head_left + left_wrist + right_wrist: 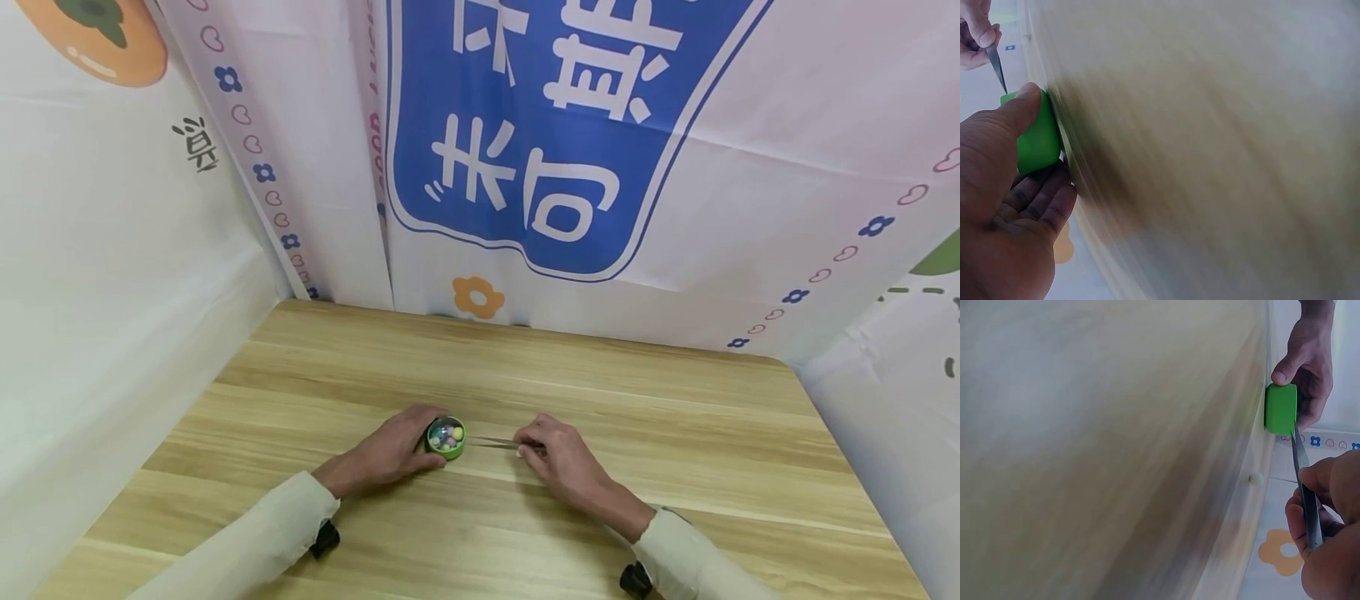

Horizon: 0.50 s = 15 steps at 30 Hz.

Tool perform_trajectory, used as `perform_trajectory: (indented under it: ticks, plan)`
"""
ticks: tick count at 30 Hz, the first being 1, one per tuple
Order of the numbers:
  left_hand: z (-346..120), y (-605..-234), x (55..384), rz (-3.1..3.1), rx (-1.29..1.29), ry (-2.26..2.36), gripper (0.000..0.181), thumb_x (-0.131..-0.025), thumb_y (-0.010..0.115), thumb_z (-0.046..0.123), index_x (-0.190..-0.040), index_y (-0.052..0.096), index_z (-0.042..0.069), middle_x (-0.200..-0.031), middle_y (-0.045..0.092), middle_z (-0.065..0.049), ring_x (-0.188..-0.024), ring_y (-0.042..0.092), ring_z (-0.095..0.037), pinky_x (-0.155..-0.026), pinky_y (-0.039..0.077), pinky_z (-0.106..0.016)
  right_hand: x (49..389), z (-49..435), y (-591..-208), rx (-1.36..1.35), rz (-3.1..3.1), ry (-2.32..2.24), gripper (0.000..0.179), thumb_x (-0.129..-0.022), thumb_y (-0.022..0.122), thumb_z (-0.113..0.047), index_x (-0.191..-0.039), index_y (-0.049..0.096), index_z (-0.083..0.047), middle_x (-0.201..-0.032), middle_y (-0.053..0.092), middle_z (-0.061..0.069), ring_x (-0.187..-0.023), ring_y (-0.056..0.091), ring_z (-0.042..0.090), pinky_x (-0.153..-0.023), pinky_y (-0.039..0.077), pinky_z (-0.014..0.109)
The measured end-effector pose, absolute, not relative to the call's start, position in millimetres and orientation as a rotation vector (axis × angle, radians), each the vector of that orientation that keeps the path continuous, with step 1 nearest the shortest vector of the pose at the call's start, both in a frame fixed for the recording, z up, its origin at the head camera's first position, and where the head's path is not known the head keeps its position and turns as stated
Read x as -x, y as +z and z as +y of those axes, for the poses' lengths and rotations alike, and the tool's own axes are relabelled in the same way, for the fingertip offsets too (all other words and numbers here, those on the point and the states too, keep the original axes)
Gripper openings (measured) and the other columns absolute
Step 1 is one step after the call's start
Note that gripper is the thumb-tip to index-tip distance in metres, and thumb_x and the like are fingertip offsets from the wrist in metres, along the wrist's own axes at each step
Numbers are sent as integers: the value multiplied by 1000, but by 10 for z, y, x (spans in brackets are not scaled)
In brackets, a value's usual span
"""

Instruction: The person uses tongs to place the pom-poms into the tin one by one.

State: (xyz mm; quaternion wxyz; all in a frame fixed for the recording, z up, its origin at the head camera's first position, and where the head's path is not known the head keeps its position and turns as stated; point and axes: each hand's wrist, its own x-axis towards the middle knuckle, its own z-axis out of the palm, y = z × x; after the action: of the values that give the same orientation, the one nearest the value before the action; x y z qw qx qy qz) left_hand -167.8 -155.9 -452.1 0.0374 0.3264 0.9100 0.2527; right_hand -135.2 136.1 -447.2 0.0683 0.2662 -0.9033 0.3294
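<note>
A small round green container [445,452] stands on the wooden table, with several pastel balls [451,433] inside it. My left hand [392,448] grips the container from its left side, the thumb [1024,107] along the green wall and the other fingers round the far side. Between thumb and fingers my right hand [567,461] pinches metal tweezers [491,442], which point left. Their narrow tips reach the container's rim in the right wrist view, where the green wall [1280,409] hides the balls.
The wooden table [637,392] extends around both hands. White printed cloth [322,125] hangs behind the table and along its left and right sides. Dark bands [325,540] show at the sleeve cuffs.
</note>
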Motion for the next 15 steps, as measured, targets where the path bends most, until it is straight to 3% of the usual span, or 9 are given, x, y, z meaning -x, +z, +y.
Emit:
perform_trajectory:
  ticks: [15]
  plan:
    - [-1563,-4526,1678,2793,-992,774,62,-86,77,30,-135,51,4,-133,57,-15,-123,56,-29,-102,48,-47,1328,1516,-4489,-764,-2753,954,11,-90,69,-6,-100,74,-7,-95,67,0,-87,65,12,-75,57,25]
